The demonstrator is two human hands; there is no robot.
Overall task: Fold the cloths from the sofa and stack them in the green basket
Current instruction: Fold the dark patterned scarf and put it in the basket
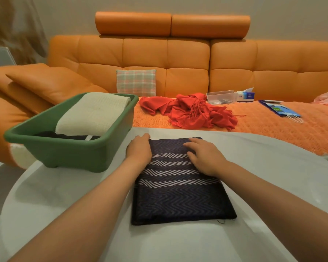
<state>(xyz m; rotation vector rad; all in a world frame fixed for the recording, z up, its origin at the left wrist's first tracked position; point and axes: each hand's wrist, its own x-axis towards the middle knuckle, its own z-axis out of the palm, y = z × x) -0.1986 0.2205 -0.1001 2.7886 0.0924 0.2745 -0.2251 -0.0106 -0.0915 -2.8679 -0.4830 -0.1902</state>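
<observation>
The right hand [206, 157] lies palm down on the dark zigzag cloth [180, 188], fingers spread flat and loosely apart, clamped on nothing. The left hand [139, 150] rests at the cloth's far left corner, fingers together and curled over the edge; whether they pinch the fabric cannot be told. The cloth sits folded into a neat rectangle in the middle of the white tabletop [263, 186], its far edge close to the tabletop's far edge.

The green basket [68, 150] stands on the tabletop's far left corner, just beside the left hand, and overhangs the edge toward the sofa [187, 59]. It holds a folded cream cloth [95, 114] and a dark one [68, 136] beneath. A crumpled red cloth [189, 110] waits on the sofa seat, unfolded.

The likely risk is the fold slipping open if the cloth is lifted by one edge only, since the layers are loose. Nudging the basket while lowering the cloth in could tip it off its overhanging corner.

The near and right parts of the tabletop are open, giving room to slide both hands under the cloth.
</observation>
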